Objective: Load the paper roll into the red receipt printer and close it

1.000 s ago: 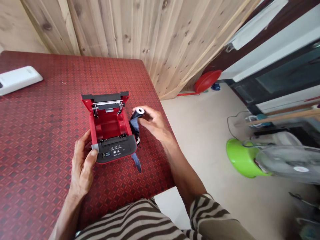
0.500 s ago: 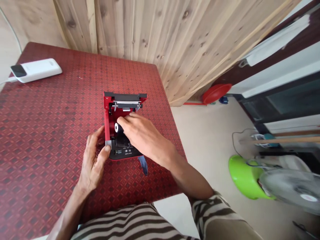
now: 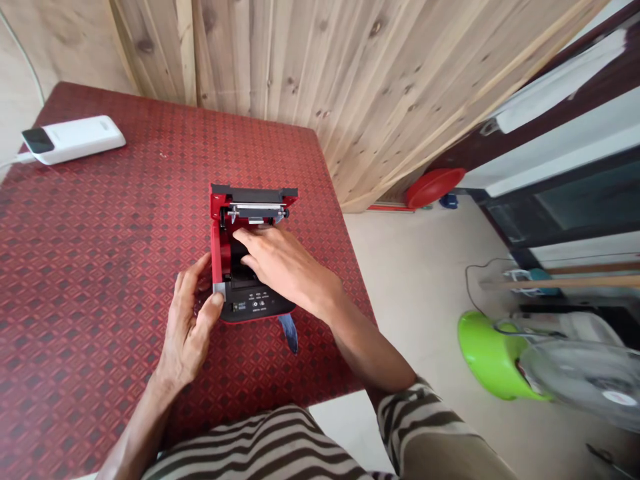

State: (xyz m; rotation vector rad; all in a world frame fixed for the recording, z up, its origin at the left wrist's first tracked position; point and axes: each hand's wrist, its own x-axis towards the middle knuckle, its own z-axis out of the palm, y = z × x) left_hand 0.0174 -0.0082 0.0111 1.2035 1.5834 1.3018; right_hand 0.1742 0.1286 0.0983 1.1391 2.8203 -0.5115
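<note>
A small red and black printer [image 3: 260, 308] stands on the table with its lid raised, showing a roller and metal bar on the lid's underside. My left hand [image 3: 187, 327] grips its left side, thumb on the grey front corner and fingers along the outer wall. Over the inner compartment lies my right hand [image 3: 280, 263], index finger stretched forward and thumb apart from it. Something dark shows between thumb and index finger; whether it is a roll or the compartment floor I cannot tell. The other fingertips are hidden. A dark blue strap [image 3: 289, 333] sticks out below the printer's front.
The table [image 3: 100, 240] has a red patterned cover. A white power bank [image 3: 80, 139] with a cable lies at its far left. Wooden panelling [image 3: 280, 60] rises behind. On the floor at right are a green tub [image 3: 480, 353], a fan [image 3: 590, 383] and a red basin [image 3: 434, 188].
The black roll with a white core end, seen earlier under my right hand, no longer shows. My right thumb and index finger have spread apart. My left hand keeps its hold.
</note>
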